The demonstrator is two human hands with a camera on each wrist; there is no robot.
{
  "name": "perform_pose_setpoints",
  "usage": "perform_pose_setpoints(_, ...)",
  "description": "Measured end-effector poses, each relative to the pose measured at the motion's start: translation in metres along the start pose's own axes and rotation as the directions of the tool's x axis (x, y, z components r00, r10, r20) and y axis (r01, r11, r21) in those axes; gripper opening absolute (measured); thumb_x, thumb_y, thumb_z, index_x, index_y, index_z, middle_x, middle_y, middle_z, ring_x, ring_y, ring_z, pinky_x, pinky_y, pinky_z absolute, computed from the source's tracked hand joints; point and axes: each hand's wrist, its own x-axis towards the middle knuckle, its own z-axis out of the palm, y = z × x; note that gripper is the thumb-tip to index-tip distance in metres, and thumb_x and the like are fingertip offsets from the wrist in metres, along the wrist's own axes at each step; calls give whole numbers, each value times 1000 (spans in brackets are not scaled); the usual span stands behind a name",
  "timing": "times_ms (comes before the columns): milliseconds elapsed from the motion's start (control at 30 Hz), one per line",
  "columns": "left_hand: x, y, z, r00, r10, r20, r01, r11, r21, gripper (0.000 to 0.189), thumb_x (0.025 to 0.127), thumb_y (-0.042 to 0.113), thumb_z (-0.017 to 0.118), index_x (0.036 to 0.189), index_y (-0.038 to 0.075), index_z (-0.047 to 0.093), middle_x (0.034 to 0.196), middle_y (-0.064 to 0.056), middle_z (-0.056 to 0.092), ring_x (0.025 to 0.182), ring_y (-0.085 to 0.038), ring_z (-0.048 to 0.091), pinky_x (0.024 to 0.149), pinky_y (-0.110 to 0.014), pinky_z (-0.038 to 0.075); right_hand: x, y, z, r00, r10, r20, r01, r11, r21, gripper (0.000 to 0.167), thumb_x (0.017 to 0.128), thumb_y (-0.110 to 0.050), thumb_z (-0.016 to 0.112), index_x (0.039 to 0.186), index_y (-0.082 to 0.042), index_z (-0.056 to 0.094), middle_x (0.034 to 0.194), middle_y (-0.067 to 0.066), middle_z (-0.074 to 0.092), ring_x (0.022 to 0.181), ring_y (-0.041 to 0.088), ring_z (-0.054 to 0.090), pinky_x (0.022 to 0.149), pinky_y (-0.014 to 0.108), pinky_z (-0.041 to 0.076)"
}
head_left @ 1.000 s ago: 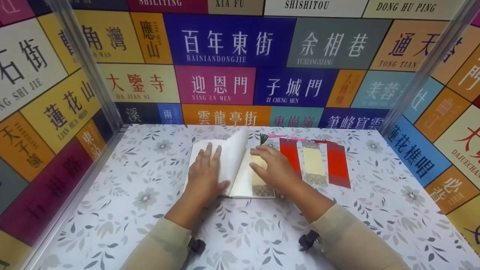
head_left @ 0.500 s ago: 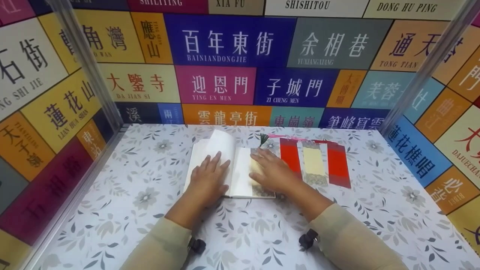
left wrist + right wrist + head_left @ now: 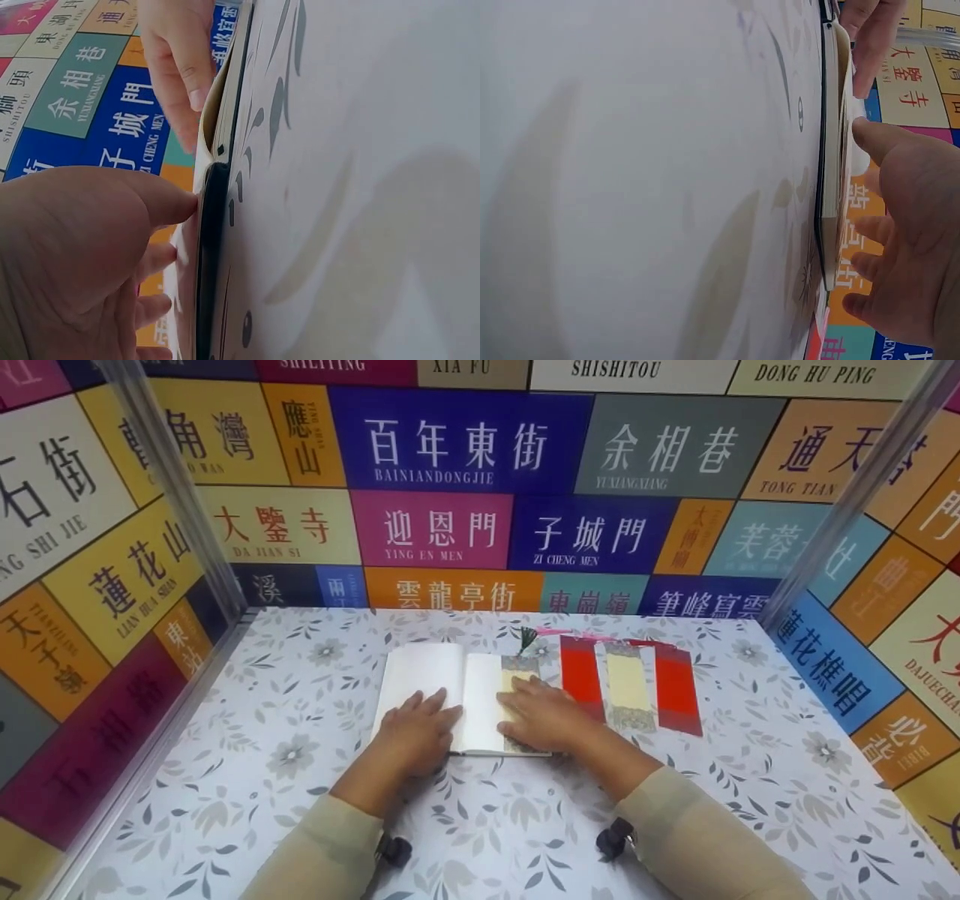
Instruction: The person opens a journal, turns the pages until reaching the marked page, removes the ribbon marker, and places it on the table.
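Observation:
An open book [image 3: 424, 671] with blank white pages lies flat on the patterned table. My left hand [image 3: 417, 735] rests on the lower left page with its fingers spread. In the left wrist view, the thumb of my left hand [image 3: 97, 240] touches the page near the spine. My right hand [image 3: 546, 715] lies over the right page, partly covering a cream bookmark [image 3: 519, 664] with a patterned grey end and a dark green tassel [image 3: 528, 640]. Seen from the right wrist, my right hand [image 3: 915, 232] has its fingers extended beside the book's page edges [image 3: 831, 187].
Right of the book, a red bookmark [image 3: 580, 671], a cream bookmark [image 3: 628, 679] and another red bookmark [image 3: 676, 682] lie in a row, with pink and red tassels at their tops. Clear corner posts [image 3: 176, 502] and colourful lettered walls [image 3: 457, 442] enclose the table [image 3: 292, 810].
A raised page has turned over to the left and now lies flat. My left hand has slid down the left page toward me; the right hand has lowered slightly over the bookmark.

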Motion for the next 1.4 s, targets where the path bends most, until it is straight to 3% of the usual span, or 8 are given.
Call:
perform_pose_setpoints(167, -1, 0, 1, 1000, -3, -3, 3, 1000, -2, 54, 112, 41, 45, 166, 36, 40, 181, 3, 23, 168, -38, 21, 133, -68, 24, -2, 4, 1, 1000, 3, 26, -3, 1000, -15, 68, 102, -64, 57, 164, -40, 42, 180, -3, 27, 170, 31, 17, 136, 63, 18)
perform_pose_setpoints(333, -1, -1, 1, 1000, 7, -3, -7, 1000, -8, 54, 112, 41, 45, 166, 34, 41, 181, 0, 23, 167, -39, 21, 132, -68, 25, -6, 8, -1, 1000, 27, -10, -27, 999, 28, 71, 99, -61, 64, 163, -36, 46, 179, 5, 28, 168, 39, 19, 134, 69, 17)
perform_pose_setpoints(467, -2, -1, 0, 1000, 12, -3, -12, 1000, -11, 54, 112, 40, 45, 165, 32, 42, 181, -1, 24, 167, -41, 21, 132, -67, 26, -8, 10, -3, 993, 107, -41, -103, 990, 98, 79, 92, -61, 73, 162, -35, 48, 178, 12, 29, 165, 45, 21, 132, 74, 16)
perform_pose_setpoints(567, -2, -1, -1, 1000, 9, 4, -9, 1000, -8, 54, 112, 40, 44, 166, 32, 41, 181, -1, 23, 167, -40, 21, 132, -67, 26, -8, 11, -3, 984, 170, -47, -163, 979, 122, 86, 88, -63, 77, 163, -35, 46, 176, 12, 34, 160, 42, 29, 130, 72, 25)
perform_pose_setpoints(700, -3, 0, -1, 1000, 1, 13, -1, 1000, -13, 55, 112, 40, 44, 166, 33, 41, 181, 0, 22, 168, -39, 20, 133, -66, 25, -8, 13, -5, 964, 265, -33, -253, 946, 203, 99, 79, -62, 86, 164, -34, 43, 168, 7, 44, 150, 33, 39, 125, 64, 40)
perform_pose_setpoints(867, -3, 0, -1, 1000, 4, 13, -4, 1000, -14, 55, 112, 40, 44, 166, 33, 40, 181, 0, 22, 168, -39, 20, 133, -66, 25, -5, 14, -7, 928, 372, -8, -344, 866, 363, 113, 73, -55, 94, 167, -27, 38, 162, 7, 49, 144, 31, 46, 125, 61, 43)
perform_pose_setpoints(1167, -3, 0, -3, 1000, 10, 16, -10, 1000, -7, 55, 112, 40, 43, 166, 32, 40, 181, -1, 22, 167, -39, 22, 132, -67, 26, 0, 24, -12, 913, 407, -40, -335, 801, 496, 77, 89, -32, 87, 155, -9, 55, 134, 13, 70, 118, 29, 65, 111, 47, 59)
perform_pose_setpoints(1400, -2, -2, -1, 1000, 25, 7, -25, 1000, 17, 54, 113, 40, 43, 166, 31, 41, 181, -1, 24, 166, -41, 24, 131, -66, 30, -1, 33, -17, 908, 405, -108, -288, 790, 542, 54, 95, -17, 72, 148, -7, 63, 120, 14, 70, 112, 30, 63, 102, 45, 60)
